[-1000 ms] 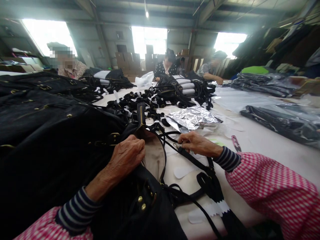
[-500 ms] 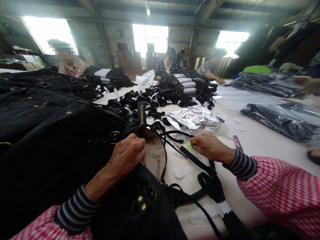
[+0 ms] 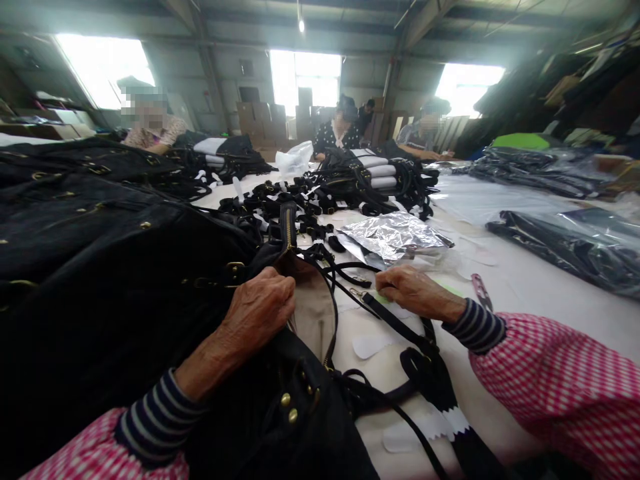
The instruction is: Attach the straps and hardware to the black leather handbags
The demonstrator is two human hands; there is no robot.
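Observation:
A black handbag point(image 3: 280, 413) with gold studs lies open in front of me, its beige lining point(image 3: 313, 313) showing. My left hand point(image 3: 257, 310) is closed on the bag's open rim beside the zipper. My right hand point(image 3: 413, 290) rests knuckles-up on the white table, fingers curled on something I cannot make out. It lies beside the bag's black strap point(image 3: 395, 320) with its small metal clasp. A small green slip point(image 3: 384, 299) peeks out under the fingers.
A tall heap of black bags point(image 3: 90, 233) fills the left. Loose black straps point(image 3: 295, 207) and a crumpled silver foil bag point(image 3: 393, 233) lie beyond my hands. Small snips point(image 3: 481, 290) lie right, near plastic-wrapped bags point(image 3: 570, 250). Several people work at the far end.
My right hand moved a little right, then came back beside the strap clasp. My left hand has kept its grip on the bag's rim.

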